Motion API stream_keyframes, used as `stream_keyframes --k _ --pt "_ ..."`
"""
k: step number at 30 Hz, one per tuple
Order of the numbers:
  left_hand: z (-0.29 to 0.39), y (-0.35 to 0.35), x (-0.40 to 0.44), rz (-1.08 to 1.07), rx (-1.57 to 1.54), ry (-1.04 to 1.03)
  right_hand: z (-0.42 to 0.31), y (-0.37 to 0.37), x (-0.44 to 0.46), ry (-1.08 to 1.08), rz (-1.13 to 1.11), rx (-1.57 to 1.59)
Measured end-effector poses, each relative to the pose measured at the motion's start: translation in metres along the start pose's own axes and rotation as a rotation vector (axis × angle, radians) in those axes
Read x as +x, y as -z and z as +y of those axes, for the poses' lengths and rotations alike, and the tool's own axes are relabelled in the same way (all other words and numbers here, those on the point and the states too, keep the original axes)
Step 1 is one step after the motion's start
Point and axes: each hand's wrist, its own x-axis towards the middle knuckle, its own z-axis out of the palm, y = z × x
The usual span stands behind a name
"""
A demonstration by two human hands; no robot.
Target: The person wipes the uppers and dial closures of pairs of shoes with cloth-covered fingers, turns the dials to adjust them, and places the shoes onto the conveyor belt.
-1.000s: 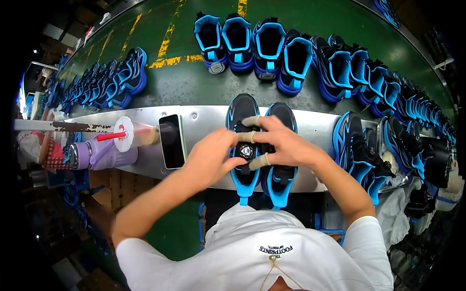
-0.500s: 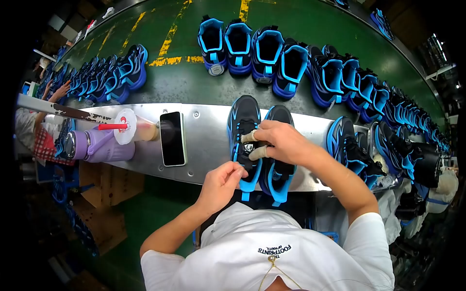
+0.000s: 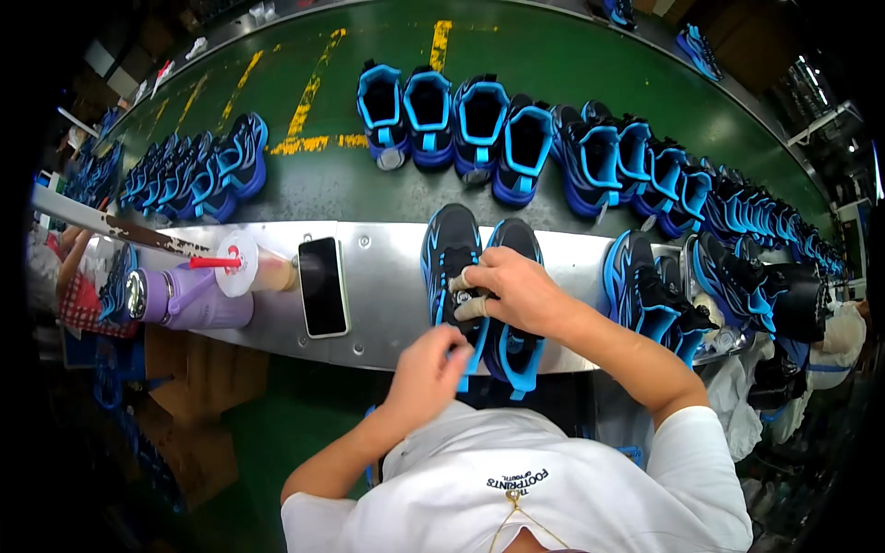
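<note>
A black and blue shoe (image 3: 452, 241) lies on the metal ledge with its toe pointing away from me, and a matching shoe (image 3: 516, 241) lies to its right. My right hand (image 3: 518, 293), with covers on some fingertips, reaches over both shoes and its fingers are closed on the round dial and tongue area of the left shoe. Beside that shoe's heel, my left hand (image 3: 430, 376) is slightly blurred, with thumb and fingers curled towards each other. Whether anything thin is between them is too small to make out.
On the ledge to the left are a phone (image 3: 324, 288), a drink cup (image 3: 267, 270) and a purple bottle (image 3: 207, 297). More shoes (image 3: 477, 129) stand in rows on the green surface (image 3: 313, 198). Another pair (image 3: 636, 286) stands at the right. A person's arm (image 3: 74, 263) shows far left.
My left hand has left the dial area and dropped to the shoe's heel side. My right hand stays at the dial. The whole view has shifted slightly.
</note>
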Motion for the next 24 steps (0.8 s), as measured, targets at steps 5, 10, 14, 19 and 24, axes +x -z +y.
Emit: stream_keyframes --k 5,10,14,19,24 --pt "0.02 -0.03 -0.009 0.017 0.645 -0.628 0.024 0.06 0.059 -0.151 0.292 -0.359" --pt "0.021 -0.048 0.035 -0.137 0.743 -0.508 0.114 0.025 0.138 -0.448 0.292 -0.388" --pt "0.036 -0.003 0.058 -0.081 0.772 -0.534 0.138 0.052 0.104 -0.424 0.231 -0.413" --pt "0.056 0.085 0.074 0.041 0.722 -0.317 0.183 0.079 0.061 -0.413 0.329 -0.544" --pt "0.063 0.171 0.113 0.389 1.113 -0.291 0.187 0.096 0.075 -0.456 0.167 -0.583"
